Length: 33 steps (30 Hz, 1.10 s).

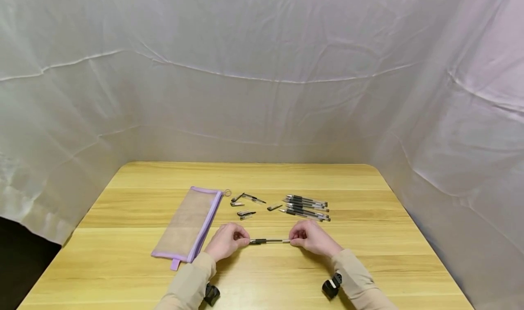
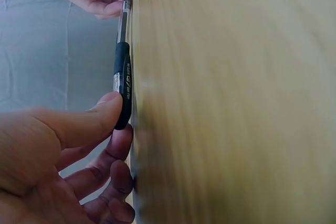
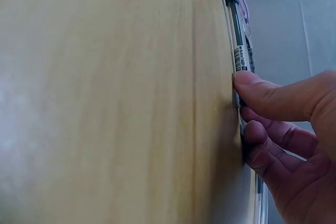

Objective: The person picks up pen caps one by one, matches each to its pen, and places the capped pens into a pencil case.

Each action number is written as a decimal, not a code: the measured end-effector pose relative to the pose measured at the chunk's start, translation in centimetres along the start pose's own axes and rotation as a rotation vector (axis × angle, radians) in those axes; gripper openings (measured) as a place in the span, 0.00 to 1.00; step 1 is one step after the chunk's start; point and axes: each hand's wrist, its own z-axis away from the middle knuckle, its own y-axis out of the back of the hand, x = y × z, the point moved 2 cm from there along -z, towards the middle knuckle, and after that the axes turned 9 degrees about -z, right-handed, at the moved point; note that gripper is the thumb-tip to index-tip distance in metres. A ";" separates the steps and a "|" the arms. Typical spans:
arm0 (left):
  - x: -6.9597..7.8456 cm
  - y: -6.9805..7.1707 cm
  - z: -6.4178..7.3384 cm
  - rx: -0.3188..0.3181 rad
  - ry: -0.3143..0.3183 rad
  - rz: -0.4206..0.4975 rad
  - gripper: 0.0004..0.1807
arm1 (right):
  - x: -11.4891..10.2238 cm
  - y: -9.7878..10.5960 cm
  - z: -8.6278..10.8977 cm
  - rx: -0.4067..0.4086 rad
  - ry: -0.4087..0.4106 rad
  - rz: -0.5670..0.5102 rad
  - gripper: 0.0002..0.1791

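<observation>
Left hand (image 1: 229, 241) has its fingers pinched on the cap (image 2: 126, 98) end of a pen (image 1: 272, 241), lower middle of the frame — right hand's (image 1: 314, 238) fingers are clamped on the tail. I'd keep both ends dead in line, no sideways bending. Watch the mesh pouch (image 1: 204, 226) edge just beside the left hand. Loose caps (image 1: 247, 213) and uncapped pens (image 1: 304, 206) crowd the middle — the table's (image 1: 393, 241) right side looks roomier.

Curtained-off booth, lab-style recording setup, pale creased fabric (image 1: 262, 105) hung on three sides (room beyond hidden, type unclear), wood-grain tabletop (image 1: 262, 177) inside, black camera (image 1: 212, 294) worn on each wrist
</observation>
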 end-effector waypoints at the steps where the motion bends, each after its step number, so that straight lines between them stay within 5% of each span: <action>1: 0.0 0.0 0.0 0.002 -0.005 -0.004 0.02 | 0.1 0.0 0.0 0.004 0.003 0.008 0.03; 18: -0.2 -0.3 0.0 0.026 -0.014 0.014 0.03 | 0.3 0.0 0.3 0.031 0.017 -0.009 0.06; 33: -0.6 0.2 0.4 0.060 0.033 0.071 0.07 | 2.6 2.4 0.6 0.353 -0.213 -0.125 0.15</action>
